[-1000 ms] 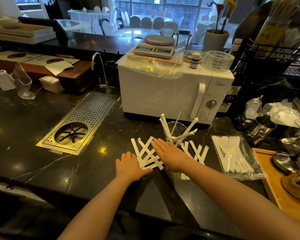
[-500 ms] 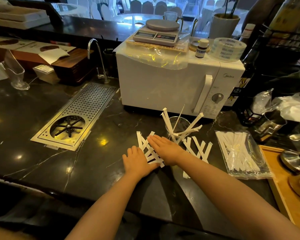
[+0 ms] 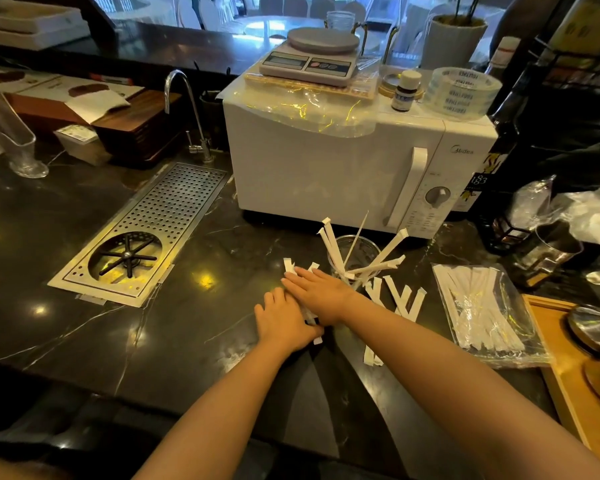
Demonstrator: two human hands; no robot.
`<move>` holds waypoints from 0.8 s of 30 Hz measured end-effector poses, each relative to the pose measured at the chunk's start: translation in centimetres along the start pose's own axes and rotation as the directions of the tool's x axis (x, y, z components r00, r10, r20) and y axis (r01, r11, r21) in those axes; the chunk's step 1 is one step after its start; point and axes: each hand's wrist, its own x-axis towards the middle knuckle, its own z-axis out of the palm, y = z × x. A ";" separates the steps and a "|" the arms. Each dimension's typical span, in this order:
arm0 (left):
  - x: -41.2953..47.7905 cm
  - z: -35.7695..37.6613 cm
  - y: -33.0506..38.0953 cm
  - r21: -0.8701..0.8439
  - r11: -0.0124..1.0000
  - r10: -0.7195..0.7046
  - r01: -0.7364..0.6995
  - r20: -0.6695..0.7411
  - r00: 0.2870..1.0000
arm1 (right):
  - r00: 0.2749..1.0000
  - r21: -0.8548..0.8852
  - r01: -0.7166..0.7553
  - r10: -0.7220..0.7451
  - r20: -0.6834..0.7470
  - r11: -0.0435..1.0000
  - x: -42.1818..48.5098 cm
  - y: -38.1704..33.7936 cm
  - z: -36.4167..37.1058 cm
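Strips (image 3: 289,265), white, narrow, with folded ends: one bunch lies on the table (image 3: 187,341) in front of the microwave (image 3: 326,168), mostly covered by both hands. Only the far ends show past the fingertips, and one near end shows at the left wrist.

Left hand (image 3: 283,322): flat, palm down, fingers straight and together, resting on the left side of the bunch. It grips nothing.

Right hand (image 3: 317,292): flat, palm down, fingers straight and pointing far-left, pressing on top of the bunch. It grips nothing. Its fingers lie just beyond the left hand's fingertips; the two hands touch along their inner edges.

Cup (image 3: 357,252): clear, upright, just beyond the right hand. Several strips and one thin stick stand in it, fanned outward.

Loose strips (image 3: 400,299): a second group, crossed over one another on the table to the right of the right forearm, apart from the covered bunch.

Bag (image 3: 482,313): clear plastic, flat on the table further right, holding more strips side by side. Its right edge meets a wooden tray (image 3: 551,341).

Microwave top carries a scale (image 3: 309,57), a small bottle (image 3: 406,91) and a tape roll (image 3: 463,91). A perforated rinser tray (image 3: 146,237) is set into the table on the left, with a tap (image 3: 184,112) behind it.
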 end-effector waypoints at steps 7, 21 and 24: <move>0.6 -1.0 -0.4 -0.017 0.999 0.032 -0.032 0.021 0.999 | 0.999 -0.084 0.035 -0.033 0.030 0.996 1.2 0.6 -0.3; 1.2 -4.0 -2.0 0.065 0.993 0.091 -0.102 0.159 0.983 | 1.000 -0.119 0.001 0.002 0.025 0.993 1.5 0.2 -1.4; 1.1 -4.2 -2.1 0.097 0.987 0.112 -0.128 0.159 0.981 | 0.999 -0.117 -0.019 0.023 0.032 0.993 1.6 -0.1 -1.4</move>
